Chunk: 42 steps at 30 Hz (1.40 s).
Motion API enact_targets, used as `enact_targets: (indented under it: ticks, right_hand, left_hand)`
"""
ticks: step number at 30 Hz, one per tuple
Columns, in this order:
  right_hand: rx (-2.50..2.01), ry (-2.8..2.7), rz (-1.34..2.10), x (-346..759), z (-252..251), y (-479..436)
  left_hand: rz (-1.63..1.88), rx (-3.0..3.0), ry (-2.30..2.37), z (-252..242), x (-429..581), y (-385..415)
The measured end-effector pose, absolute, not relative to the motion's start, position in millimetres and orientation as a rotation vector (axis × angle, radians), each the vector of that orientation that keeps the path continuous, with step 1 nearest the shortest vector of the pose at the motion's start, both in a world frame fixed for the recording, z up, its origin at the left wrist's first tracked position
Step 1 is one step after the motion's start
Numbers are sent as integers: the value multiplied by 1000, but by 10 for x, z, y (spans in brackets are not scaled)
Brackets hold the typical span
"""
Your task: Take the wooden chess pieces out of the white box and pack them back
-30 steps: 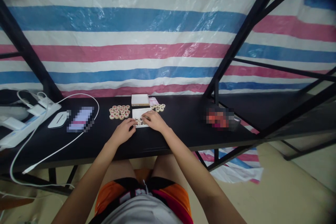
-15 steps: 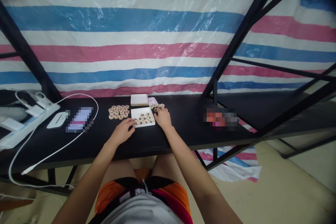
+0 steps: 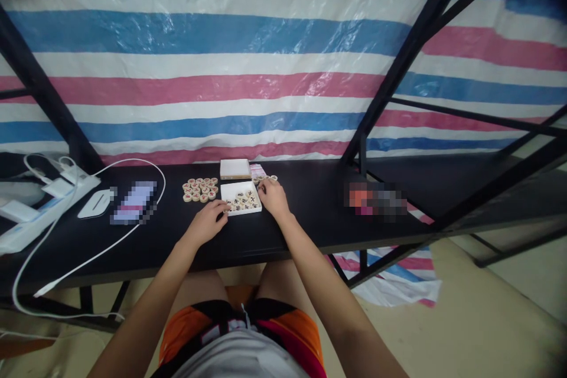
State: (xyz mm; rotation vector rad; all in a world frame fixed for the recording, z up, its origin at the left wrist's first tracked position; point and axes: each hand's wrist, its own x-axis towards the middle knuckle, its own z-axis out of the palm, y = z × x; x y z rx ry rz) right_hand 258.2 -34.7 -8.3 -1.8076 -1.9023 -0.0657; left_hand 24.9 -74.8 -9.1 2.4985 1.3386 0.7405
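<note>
A shallow white box (image 3: 225,190) lies on the black table, with several round Chinese chess pieces (image 3: 241,201) loose in it, marked in dark characters. My left hand (image 3: 209,220) is curled round the box's left front edge, its fingertips over the rim. At the right rim, my right hand (image 3: 273,198) has thumb and fingers pinched on a Chinese chess piece (image 3: 262,189), mostly covered by the fingers. More pieces (image 3: 272,178) stick out behind that hand. Left of the box sits a cluster of red-marked pieces (image 3: 200,189) in rough rows.
Behind the box stand a white box lid (image 3: 235,169) and a pinkish paper (image 3: 257,170). A blurred phone (image 3: 134,202), a white flat device (image 3: 95,204), a power strip (image 3: 42,204) and a white cable (image 3: 88,256) occupy the left. Blurred items (image 3: 374,198) lie right.
My right hand has shifted slightly left, its fingertips now against the box's right rim. My left hand stays at the box's left edge.
</note>
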Motion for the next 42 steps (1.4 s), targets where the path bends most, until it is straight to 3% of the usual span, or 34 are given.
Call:
enact_targets:
  ticks: [17,26,42]
  right_hand:
    - [-1717,-1797,34,2615,-37,-369]
    - [-1478,-2303,148,1940,133,-326]
    - [-1459,-2321,54,2221,115,-321]
  left_hand:
    - [757,2486,1328,-90,246,-751]
    - [755,2507,1293,-85,243,-749]
    - [767,2485,1317,-65,250,-765]
